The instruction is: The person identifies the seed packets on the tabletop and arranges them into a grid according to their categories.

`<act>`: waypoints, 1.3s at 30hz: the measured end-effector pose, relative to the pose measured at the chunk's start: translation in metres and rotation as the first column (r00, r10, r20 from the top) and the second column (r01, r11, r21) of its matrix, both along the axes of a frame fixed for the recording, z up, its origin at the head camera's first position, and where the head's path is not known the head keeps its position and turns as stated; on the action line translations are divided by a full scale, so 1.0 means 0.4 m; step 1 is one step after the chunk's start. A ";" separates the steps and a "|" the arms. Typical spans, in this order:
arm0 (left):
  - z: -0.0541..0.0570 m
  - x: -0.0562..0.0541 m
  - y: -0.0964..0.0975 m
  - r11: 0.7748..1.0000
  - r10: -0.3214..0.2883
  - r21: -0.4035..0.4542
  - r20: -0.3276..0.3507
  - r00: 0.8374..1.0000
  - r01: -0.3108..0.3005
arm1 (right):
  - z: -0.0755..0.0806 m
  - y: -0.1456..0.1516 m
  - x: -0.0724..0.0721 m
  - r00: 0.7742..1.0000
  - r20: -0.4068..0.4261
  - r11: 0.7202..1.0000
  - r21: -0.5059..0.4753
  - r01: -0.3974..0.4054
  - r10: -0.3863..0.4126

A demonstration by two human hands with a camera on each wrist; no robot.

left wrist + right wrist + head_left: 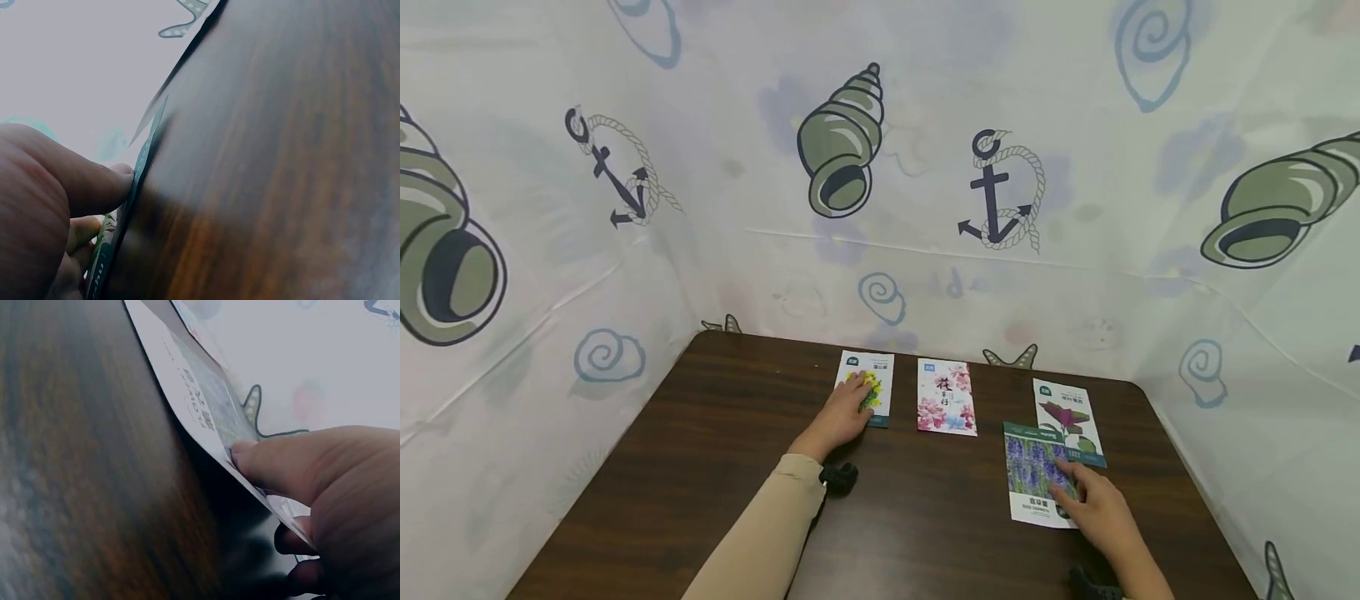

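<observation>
Left hand: the left hand point(835, 421) reaches to the far part of the surface point(715, 433); its thumb and fingers touch the yellow-flower packet point(878, 385).
Left grip: loose, with the fingers laid upon the packet and not closed around it.
Yellow-flower packet: it is at the far edge, partly covered by the left hand; its teal strip is on the near side. Whether some part is lifted, I cannot tell.
Right hand: the right hand point(1101, 508) is at the near right corner of the purple-flower packet point(1032, 479).
Right grip: pinching this packet, the thumb on its printed face and fingers under its edge, as the right wrist view shows.
Purple-flower packet: it is tilted, its held edge raised over the surface; in the head view it covers the lower left part of the magenta-flower packet point(1067, 414).
Pink-blossom packet: the pink-blossom packet point(946, 397) lies flat between the other packets, apart from both hands.
Wrists and sleeve: a black device point(838, 477) is at the left wrist, next to a beige sleeve point(767, 517).
Surroundings: pale cloth point(925, 50) with shells and anchors stands behind the dark wooden surface.
</observation>
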State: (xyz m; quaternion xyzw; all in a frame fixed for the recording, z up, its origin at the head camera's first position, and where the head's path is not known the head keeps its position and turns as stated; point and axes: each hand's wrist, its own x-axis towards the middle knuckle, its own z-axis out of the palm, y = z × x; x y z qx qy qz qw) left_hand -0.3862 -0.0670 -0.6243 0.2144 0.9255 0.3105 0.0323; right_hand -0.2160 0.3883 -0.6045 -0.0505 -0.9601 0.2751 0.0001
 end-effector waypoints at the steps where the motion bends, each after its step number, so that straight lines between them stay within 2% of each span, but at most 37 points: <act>1: 0.004 0.003 0.000 1.000 -0.001 0.003 0.006 1.000 0.001 | -0.002 0.000 0.000 1.000 -0.006 1.000 0.005 -0.009 0.009; 6: 0.021 0.020 0.000 0.999 -0.009 0.042 0.021 1.000 0.008 | -0.008 -0.003 0.003 0.997 -0.048 0.997 0.044 -0.058 0.060; 14: 0.023 -0.010 0.003 1.000 -0.011 0.014 0.017 1.000 0.011 | -0.009 -0.009 0.005 0.981 -0.159 0.994 0.036 -0.105 0.109; 17: 0.031 -0.011 0.005 1.000 -0.015 0.014 -0.005 1.000 0.015 | -0.009 -0.012 0.006 0.961 -0.235 0.989 0.042 -0.140 0.146; 20: 0.034 -0.003 0.006 1.000 -0.012 0.018 -0.012 1.000 0.012 | -0.009 -0.016 0.006 0.927 -0.301 0.974 0.036 -0.222 0.223; 23: 0.032 0.009 0.006 1.000 -0.010 0.021 -0.010 1.000 0.010 | -0.011 -0.021 0.011 0.901 -0.307 0.950 0.035 -0.310 0.306; 26: 0.031 0.018 0.007 0.999 -0.010 0.035 -0.014 1.000 0.011 | -0.013 -0.027 0.018 0.886 -0.305 0.936 0.059 -0.348 0.349; 29: 0.033 0.018 0.010 0.999 -0.007 0.037 -0.013 1.000 0.008 | -0.013 -0.030 0.022 0.863 -0.339 0.924 0.062 -0.377 0.375; 34: 0.035 0.015 0.010 1.000 -0.001 -0.003 -0.012 1.000 0.001 | -0.018 -0.034 0.021 0.844 -0.355 0.910 0.056 -0.411 0.403; 39: 0.043 0.019 0.005 1.000 -0.004 0.002 -0.009 1.000 0.004 | -0.020 -0.045 0.020 0.840 -0.357 0.908 0.070 -0.413 0.409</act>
